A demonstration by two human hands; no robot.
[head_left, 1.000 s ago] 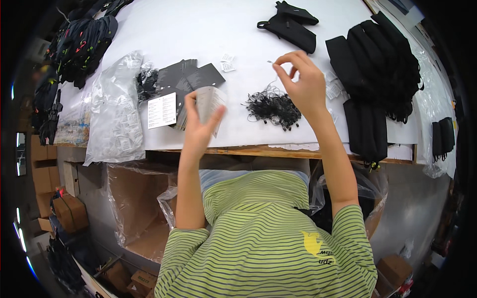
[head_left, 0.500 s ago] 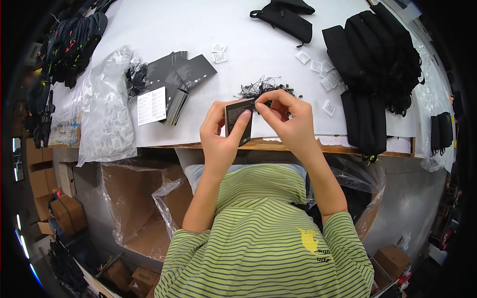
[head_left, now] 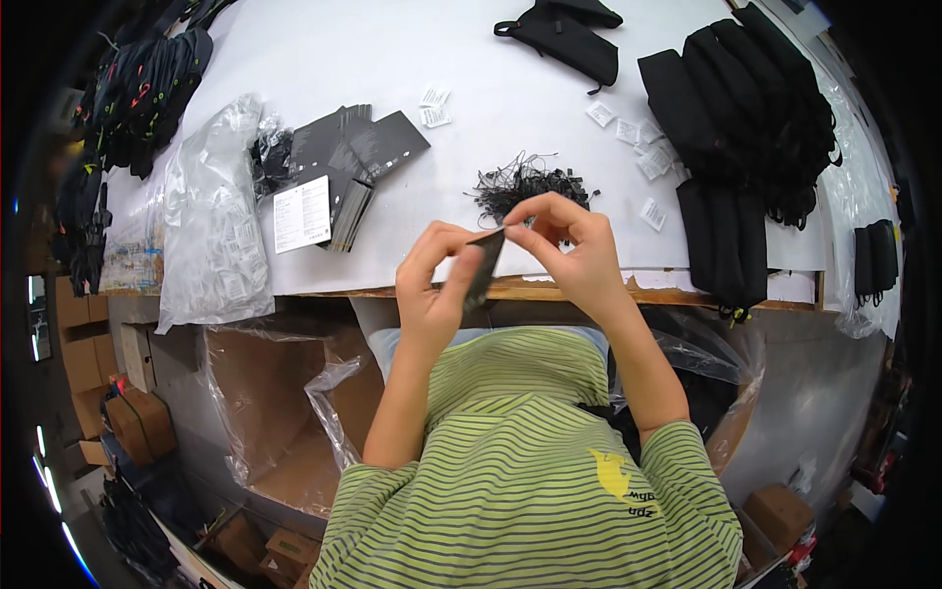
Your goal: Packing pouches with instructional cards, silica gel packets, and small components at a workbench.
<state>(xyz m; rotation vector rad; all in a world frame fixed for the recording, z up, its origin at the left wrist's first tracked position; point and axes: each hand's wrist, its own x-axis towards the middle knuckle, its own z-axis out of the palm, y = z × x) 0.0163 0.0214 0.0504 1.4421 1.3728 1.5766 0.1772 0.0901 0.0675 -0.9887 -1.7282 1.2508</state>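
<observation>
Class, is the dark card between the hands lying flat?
No, tilted: the left hand grips the dark card, whose face shows narrow and slanted.

A counter (head_left: pixel 392 59) covered in white, with a bare wooden front edge (head_left: pixel 559 291), carries everything. A tangled heap of black cords (head_left: pixel 530 182) lies near its front. To the left are fanned dark cards (head_left: pixel 392 145), a white card (head_left: pixel 301 214) overlapping them, and a clear plastic bag (head_left: pixel 216 211). Small white packets (head_left: pixel 652 160) lie scattered. Black pouches (head_left: pixel 564 44) rest toward the back; more black bags (head_left: pixel 726 113) are heaped at right.
</observation>
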